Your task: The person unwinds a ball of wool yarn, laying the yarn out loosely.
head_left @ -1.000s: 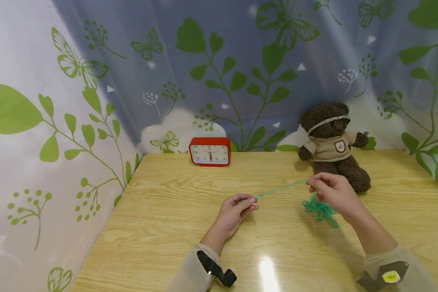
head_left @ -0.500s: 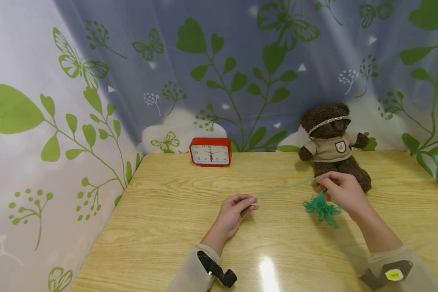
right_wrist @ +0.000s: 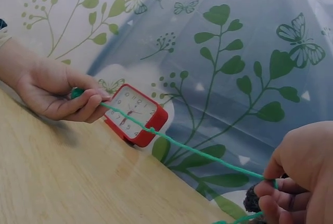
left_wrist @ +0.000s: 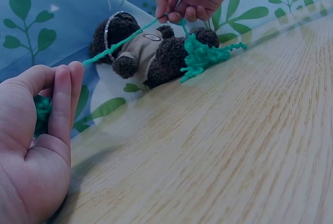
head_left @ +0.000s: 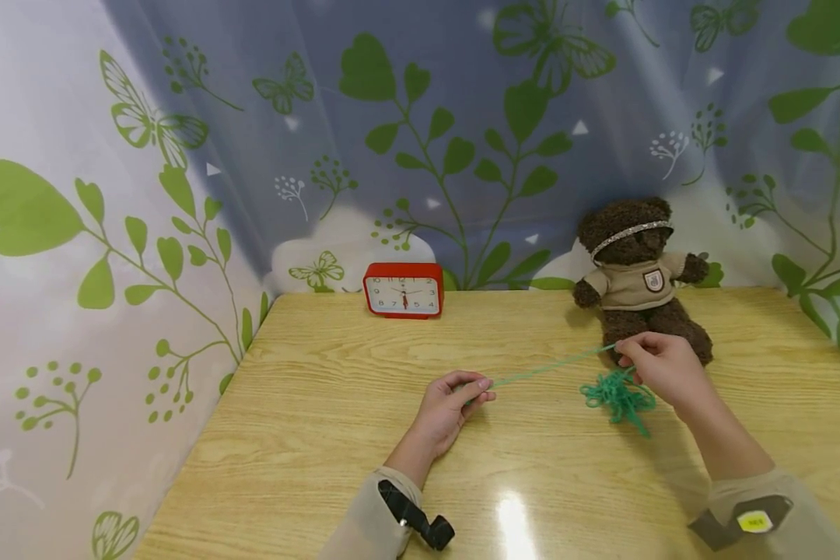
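Observation:
A strand of green yarn [head_left: 549, 364] runs taut between my two hands. My left hand [head_left: 448, 408] pinches its left end between thumb and fingertips; in the left wrist view a small green bundle [left_wrist: 42, 114] shows inside that palm. My right hand [head_left: 661, 372] pinches the strand farther right and a little higher, in front of the teddy bear's legs. Beneath the right hand a loose tangle of green yarn [head_left: 617, 395] bunches up, joined to the held strand. The right wrist view shows a small knot [right_wrist: 151, 129] along the stretched yarn.
At the back of the wooden table [head_left: 308, 435] stands a red alarm clock [head_left: 403, 291]. A dark brown teddy bear [head_left: 637, 272] in a beige shirt sits at the back right, just behind my right hand. A leaf-patterned curtain [head_left: 420, 140] rises behind the table.
My right hand has moved a little to the right, lengthening the taut strand between the hands. The left hand has stayed in place, still pinching the yarn.

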A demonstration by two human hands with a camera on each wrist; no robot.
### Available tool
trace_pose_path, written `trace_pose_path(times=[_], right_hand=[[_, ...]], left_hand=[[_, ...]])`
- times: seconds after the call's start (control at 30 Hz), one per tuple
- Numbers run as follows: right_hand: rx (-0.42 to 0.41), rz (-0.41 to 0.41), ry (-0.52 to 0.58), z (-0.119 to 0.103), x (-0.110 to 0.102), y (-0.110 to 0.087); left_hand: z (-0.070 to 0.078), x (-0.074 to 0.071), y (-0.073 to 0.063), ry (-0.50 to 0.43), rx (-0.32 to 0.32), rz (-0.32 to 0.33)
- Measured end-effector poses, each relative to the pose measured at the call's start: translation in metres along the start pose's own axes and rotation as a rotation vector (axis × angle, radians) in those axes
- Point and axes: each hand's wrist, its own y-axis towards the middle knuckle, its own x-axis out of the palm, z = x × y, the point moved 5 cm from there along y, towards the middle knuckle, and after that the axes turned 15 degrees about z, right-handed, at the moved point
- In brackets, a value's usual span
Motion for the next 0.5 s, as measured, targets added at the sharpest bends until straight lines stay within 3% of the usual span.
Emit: trace_pose_path(times=[0.33, 0.5], right_hand=[[-0.033, -0.112, -0.055, 0.003, 0.021, -0.003], [-0.091, -0.167, -0.007, -0.005, 0.036, -0.012]], left_hand=[[-0.003, -0.001, 0.001, 0.02, -0.002, 0.004], [-0.003, 0.0, 0.0, 0.044, 0.009, -0.024]])
